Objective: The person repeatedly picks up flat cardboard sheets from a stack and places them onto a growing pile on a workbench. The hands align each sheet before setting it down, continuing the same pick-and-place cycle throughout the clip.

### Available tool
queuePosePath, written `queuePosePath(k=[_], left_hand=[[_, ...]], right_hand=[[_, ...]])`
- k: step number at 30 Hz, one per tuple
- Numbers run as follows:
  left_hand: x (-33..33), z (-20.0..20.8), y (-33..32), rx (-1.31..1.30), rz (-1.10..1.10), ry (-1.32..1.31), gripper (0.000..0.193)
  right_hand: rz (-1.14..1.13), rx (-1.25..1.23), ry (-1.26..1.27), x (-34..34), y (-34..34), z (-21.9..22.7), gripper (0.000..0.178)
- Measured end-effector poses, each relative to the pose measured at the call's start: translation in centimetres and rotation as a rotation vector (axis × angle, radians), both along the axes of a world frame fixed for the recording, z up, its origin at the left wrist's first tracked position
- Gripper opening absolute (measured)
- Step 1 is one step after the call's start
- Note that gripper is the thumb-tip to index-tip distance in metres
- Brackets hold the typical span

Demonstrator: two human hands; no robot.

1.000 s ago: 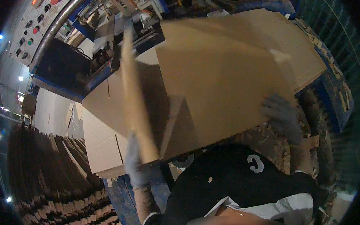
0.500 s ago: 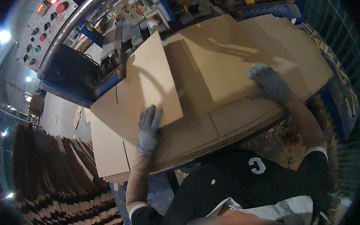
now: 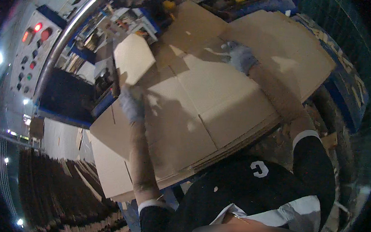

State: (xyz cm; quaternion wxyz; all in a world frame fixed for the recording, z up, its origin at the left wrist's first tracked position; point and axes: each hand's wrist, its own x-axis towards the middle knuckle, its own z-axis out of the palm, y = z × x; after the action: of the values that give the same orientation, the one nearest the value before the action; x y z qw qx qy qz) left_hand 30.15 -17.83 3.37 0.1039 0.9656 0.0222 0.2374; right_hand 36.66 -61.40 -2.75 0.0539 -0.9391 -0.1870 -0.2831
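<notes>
My left hand [image 3: 131, 105], in a grey glove, pinches the lower corner of a tan cardboard sheet [image 3: 134, 56], with some motion blur on the fingers. That sheet stands tilted up beside the machine. Over the cardboard to the right is my right hand [image 3: 241, 57], also gloved, its fingers stretched out to the left and slightly apart. Whether it touches the board under it I cannot tell. Below both hands spreads a stack of flat cardboard blanks [image 3: 232, 114] with dark slots and crease lines. Another cardboard piece [image 3: 279, 45] lies at the far right.
A control panel [image 3: 32, 57] with a lit red lamp and several knobs stands at the left, beside a curved metal rail [image 3: 55, 50]. Machine parts [image 3: 127, 25] border the far side. Piled cardboard [image 3: 58, 184] stands at the lower left. Scraps lie on the blue ledge [image 3: 350, 94] at right.
Both hands have moved away from me and to the left. The upper sheet has shifted toward the machine, baring more of the stack. My left hand went from lying flat to pinching its corner.
</notes>
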Motion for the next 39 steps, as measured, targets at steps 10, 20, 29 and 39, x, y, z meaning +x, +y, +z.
queuePosePath(k=[10,20,29,39], left_hand=[[-27.9,-5.8,16.7,0.107,1.444,0.223,0.073],[-28.1,-10.4,19.9,-0.205,1.042,-0.037,0.057],[-31.5,-4.1,23.7,-1.188,0.142,-0.551,0.043],[-31.5,-1.3,5.6,-0.754,0.190,-0.172,0.039]], right_hand=[[-1.022,0.263,0.426,-21.5,-13.5,1.4,0.057],[-0.827,0.852,-0.252,-19.0,-12.5,-1.1,0.047],[-0.444,1.036,-0.051,-18.6,-13.7,8.6,0.040],[0.305,0.159,0.054,-29.0,-2.0,7.1,0.044]])
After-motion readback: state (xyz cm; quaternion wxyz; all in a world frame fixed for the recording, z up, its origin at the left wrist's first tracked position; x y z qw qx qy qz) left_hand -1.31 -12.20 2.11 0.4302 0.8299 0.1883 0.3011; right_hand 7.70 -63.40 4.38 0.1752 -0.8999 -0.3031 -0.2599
